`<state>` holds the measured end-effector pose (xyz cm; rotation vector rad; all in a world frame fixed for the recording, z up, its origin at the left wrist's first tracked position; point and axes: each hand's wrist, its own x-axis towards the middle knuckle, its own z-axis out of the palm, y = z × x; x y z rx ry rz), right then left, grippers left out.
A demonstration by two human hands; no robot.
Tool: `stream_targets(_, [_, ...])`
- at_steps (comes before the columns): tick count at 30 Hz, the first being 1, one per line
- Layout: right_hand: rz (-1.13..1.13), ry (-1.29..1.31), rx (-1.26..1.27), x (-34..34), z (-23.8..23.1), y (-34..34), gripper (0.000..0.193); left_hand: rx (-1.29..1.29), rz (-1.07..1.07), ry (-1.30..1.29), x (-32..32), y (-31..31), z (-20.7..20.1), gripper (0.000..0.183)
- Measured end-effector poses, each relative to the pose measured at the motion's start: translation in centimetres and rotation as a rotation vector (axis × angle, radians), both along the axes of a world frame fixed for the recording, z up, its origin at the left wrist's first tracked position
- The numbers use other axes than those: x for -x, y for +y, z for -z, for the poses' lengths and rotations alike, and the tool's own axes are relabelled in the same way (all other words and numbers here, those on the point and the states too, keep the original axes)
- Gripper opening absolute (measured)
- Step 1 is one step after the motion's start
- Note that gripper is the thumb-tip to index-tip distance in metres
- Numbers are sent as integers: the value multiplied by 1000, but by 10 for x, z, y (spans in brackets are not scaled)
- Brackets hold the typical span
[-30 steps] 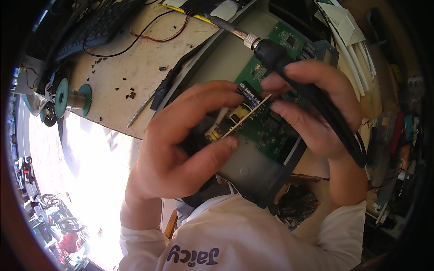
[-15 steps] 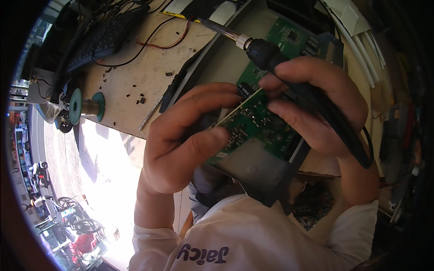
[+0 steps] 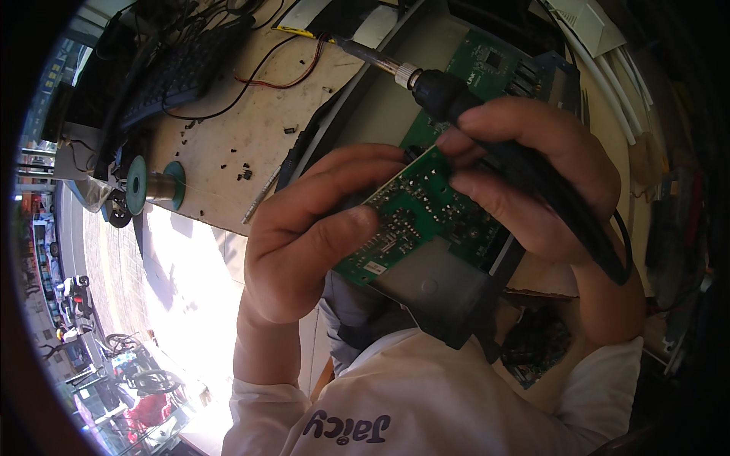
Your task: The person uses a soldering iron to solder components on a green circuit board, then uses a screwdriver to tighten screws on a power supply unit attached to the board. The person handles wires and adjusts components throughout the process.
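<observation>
My left hand [image 3: 304, 228] grips a green circuit board [image 3: 403, 235] along its left edge, thumb on the soldered face and fingers behind. The board is tilted, with its solder joints and a small white label showing. My right hand [image 3: 544, 171] is closed around the black handle of a soldering iron [image 3: 441, 93]. The iron's metal tip points to the upper left, away from the held board. Right fingertips are at the board's upper corner; whether they pinch it I cannot tell. Beneath lies a grey metal case [image 3: 380, 102] with another green board [image 3: 490, 64] in it.
A solder spool [image 3: 137, 186] stands at the bench's left edge, near a black keyboard [image 3: 171, 80]. Several small loose components [image 3: 244, 174] are scattered on the bench [image 3: 217, 140]. A slim silver tool [image 3: 262, 196] lies beside the case. White tubes [image 3: 612, 91] run along the right.
The held board has turned so that more of its soldered face and its label show. My left thumb has moved slightly with it. The right hand keeps its hold on the soldering iron.
</observation>
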<state>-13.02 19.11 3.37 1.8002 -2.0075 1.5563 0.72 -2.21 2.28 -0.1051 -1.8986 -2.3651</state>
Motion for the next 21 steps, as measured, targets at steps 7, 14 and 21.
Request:
stream_targets(7, [4, -17, 5, -2, 1, -2, 48, -47, 7, -37, 0, 0, 1, 35])
stream_targets(14, [171, -308, 201, -12, -3, 1, 31, 102, -223, 4, -16, 28, -9, 72])
stream_targets(21, [441, -665, 681, 30, -56, 38, 29, 708, -900, 510, -59, 8, -3, 26])
